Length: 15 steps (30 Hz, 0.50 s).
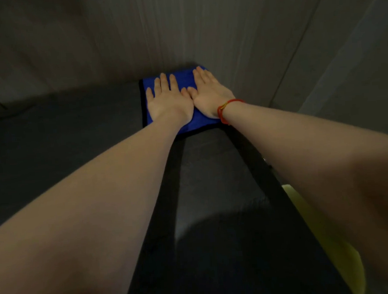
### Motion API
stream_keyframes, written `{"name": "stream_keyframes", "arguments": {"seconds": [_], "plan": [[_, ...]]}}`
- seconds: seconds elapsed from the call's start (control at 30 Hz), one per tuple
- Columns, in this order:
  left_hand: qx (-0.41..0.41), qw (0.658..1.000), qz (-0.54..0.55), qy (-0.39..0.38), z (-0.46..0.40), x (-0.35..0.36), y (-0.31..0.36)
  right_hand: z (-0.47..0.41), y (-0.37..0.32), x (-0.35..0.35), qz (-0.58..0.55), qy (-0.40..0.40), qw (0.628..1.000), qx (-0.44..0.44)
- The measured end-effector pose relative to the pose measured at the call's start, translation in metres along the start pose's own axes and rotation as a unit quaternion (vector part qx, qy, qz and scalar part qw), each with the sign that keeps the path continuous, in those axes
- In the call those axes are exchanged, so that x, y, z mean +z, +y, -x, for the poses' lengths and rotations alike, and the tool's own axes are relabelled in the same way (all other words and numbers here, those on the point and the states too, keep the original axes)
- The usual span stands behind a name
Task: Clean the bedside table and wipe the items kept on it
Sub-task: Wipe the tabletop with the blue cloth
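Both arms outstretched, left hand (166,98) and right hand (208,93) flat, side by side.

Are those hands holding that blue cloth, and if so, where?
Not gripped. The left hand and right hand lie flat, palms down, pressing the blue cloth onto the dark tabletop, fingers spread.

We seem to be in a dim home room: a dark tabletop (212,168) meets pale wood-grain wall panels (181,29).

A soft blue cloth (193,122) is lying on a dark, matt, faintly grainy counter (212,168); the wall (181,29) behind is showing streaked wood-like grain.
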<state>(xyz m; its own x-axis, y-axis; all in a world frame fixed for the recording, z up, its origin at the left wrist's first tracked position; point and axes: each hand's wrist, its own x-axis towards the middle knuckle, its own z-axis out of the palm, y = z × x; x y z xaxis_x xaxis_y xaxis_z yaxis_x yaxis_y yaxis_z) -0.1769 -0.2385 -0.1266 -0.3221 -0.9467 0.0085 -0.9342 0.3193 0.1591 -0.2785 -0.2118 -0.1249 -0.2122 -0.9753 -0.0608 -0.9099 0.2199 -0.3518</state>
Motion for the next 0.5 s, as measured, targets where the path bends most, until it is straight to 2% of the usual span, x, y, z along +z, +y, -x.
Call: {"name": "stream_keyframes", "arguments": {"seconds": [0.23,0.5], "plan": [[0.006,1.000,-0.003,-0.011,0.021,-0.001,0.000,0.017,0.001,0.003,0.013,0.004,1.000,0.002],[0.023,1.000,0.012,-0.017,0.079,-0.003,0.006,0.075,0.004,0.006,0.021,0.003,1.000,0.002]]}}
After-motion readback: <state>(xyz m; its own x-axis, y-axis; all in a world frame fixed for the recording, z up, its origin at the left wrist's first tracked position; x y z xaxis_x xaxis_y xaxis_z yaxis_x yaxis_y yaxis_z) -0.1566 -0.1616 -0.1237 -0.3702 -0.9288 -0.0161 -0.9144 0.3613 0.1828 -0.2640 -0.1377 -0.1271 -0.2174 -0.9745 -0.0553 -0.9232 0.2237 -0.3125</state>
